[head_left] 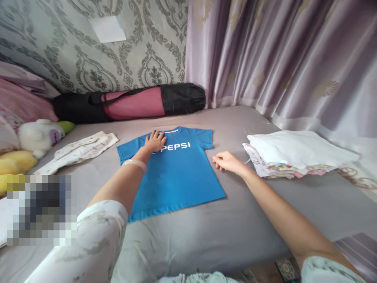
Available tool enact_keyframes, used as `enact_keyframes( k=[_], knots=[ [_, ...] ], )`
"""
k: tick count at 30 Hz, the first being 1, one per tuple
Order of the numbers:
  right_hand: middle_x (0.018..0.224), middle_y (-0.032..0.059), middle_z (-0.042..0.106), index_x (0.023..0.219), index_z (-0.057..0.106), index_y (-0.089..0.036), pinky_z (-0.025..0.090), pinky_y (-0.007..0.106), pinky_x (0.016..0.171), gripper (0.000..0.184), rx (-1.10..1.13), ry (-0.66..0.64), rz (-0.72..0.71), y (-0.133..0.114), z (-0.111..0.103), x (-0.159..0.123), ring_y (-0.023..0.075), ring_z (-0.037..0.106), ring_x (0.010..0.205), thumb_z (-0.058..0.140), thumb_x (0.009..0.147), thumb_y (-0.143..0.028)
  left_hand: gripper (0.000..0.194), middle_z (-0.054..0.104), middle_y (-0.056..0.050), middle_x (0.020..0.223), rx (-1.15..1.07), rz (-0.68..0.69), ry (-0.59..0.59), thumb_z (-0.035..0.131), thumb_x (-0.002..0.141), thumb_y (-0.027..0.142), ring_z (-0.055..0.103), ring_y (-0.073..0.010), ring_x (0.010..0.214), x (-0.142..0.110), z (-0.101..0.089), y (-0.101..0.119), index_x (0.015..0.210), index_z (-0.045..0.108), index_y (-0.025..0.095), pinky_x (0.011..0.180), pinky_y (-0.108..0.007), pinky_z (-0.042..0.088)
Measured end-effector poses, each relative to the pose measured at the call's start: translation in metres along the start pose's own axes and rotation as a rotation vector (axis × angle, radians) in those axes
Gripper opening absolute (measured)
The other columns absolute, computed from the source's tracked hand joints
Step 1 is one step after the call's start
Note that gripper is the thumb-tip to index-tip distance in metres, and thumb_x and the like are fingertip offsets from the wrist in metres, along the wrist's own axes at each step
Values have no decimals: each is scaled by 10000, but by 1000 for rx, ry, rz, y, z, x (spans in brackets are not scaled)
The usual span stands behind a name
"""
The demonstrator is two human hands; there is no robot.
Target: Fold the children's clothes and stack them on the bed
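A blue T-shirt with white PEPSI lettering lies spread out on the grey bedsheet, its collar toward the wall. My left hand rests flat on the upper chest of the shirt, fingers spread, covering part of the print. Just off the shirt's right side, below the sleeve, my right hand is held with its fingers curled together. Whether anything is pinched in those fingers is hidden. To the right of that hand sits a stack of folded clothes with a white piece on top.
A long black and pink bag lies along the wall. At left are a light patterned garment, a white plush toy and yellow plush. Lilac curtains hang behind the bed. A blurred patch covers something at lower left.
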State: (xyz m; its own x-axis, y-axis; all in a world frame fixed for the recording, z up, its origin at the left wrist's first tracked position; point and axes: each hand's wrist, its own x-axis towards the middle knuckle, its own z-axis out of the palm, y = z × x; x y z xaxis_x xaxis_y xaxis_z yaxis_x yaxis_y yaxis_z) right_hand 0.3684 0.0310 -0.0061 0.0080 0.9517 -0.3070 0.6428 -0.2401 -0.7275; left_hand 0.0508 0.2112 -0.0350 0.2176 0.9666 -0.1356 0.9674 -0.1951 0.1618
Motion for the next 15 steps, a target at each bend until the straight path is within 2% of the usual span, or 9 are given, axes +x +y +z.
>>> enact_keyframes(
  k=[4, 8, 10, 12, 15],
  knots=[
    [559, 24, 638, 644, 606, -169, 346, 202, 448, 355, -161, -83, -61, 6, 4, -24, 106, 539, 455, 495, 895, -394, 562, 268, -185, 1570, 34, -14, -14, 334, 986, 434, 256, -375, 1427, 1, -12, 10, 1483, 342, 171, 1090, -606, 250],
    [489, 11, 575, 513, 518, -176, 311, 217, 472, 462, -228, -149, -135, 3, 7, -38, 103, 501, 463, 475, 885, -446, 461, 435, -241, 1426, 140, -24, 92, 471, 933, 285, 393, -381, 1330, -6, -22, 33, 1366, 481, 128, 1041, -557, 326],
    [470, -11, 519, 493, 487, -178, 268, 229, 470, 470, -280, -129, -163, 2, 8, -42, 93, 453, 463, 489, 870, -458, 431, 491, -219, 1357, 186, 1, 167, 491, 905, 217, 436, -355, 1285, -10, -26, 51, 1328, 511, 136, 1036, -512, 341],
    [462, -31, 454, 489, 467, -178, 230, 240, 473, 465, -321, -105, -183, 1, 9, -45, 86, 407, 470, 510, 853, -464, 402, 525, -176, 1318, 196, 58, 213, 476, 909, 226, 465, -322, 1253, -10, -28, 75, 1301, 538, 166, 1032, -462, 356],
    [465, -41, 411, 488, 465, -176, 208, 250, 485, 465, -336, -84, -209, 3, 12, -49, 82, 376, 487, 520, 850, -463, 350, 612, -115, 1230, 117, 204, 212, 466, 923, 285, 532, -273, 1191, -4, -26, 118, 1232, 608, 202, 1010, -383, 390]
  ],
)
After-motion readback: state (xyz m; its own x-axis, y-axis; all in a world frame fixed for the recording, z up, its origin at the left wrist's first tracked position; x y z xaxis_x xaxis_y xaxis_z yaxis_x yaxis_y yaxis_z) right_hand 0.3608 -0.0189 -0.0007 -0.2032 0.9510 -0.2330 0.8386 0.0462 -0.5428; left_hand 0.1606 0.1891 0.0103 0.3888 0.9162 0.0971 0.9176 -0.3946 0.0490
